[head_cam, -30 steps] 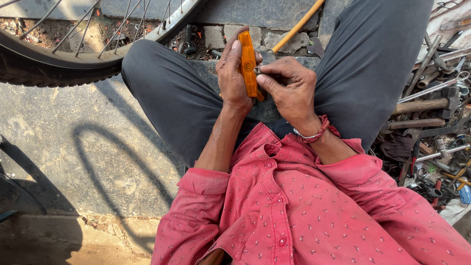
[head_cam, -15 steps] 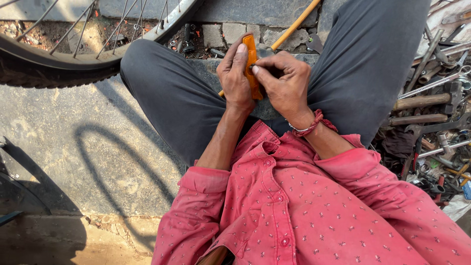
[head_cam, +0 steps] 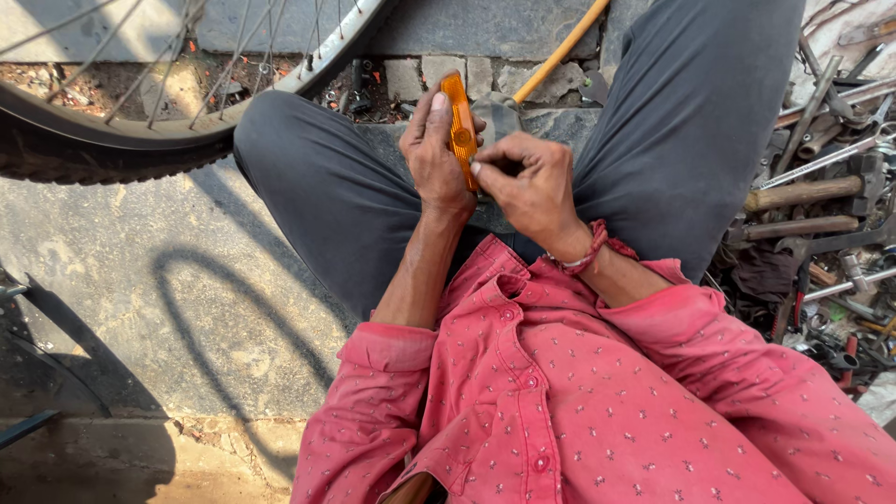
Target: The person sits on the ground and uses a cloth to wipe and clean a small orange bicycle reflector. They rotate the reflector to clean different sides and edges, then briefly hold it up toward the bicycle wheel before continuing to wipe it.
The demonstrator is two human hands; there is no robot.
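Hands meet at the frame's upper centre over grey-trousered knees: the left hand (head_cam: 431,149) grips a long, glossy orange plastic reflector (head_cam: 459,126) upright, fingers wrapped behind it, while the right hand (head_cam: 527,182) pinches thumb and forefinger at its lower edge, seemingly working a small fitting. Beyond lie a spoked bicycle wheel (head_cam: 168,131) upper left and rusty metal tools (head_cam: 821,196) at right.

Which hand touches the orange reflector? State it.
Touching: the head view shows the left hand gripping the orange reflector; the right hand fingertips meet its lower edge.

Both hands (head_cam: 485,168) meet, fingers curled, between the knees.
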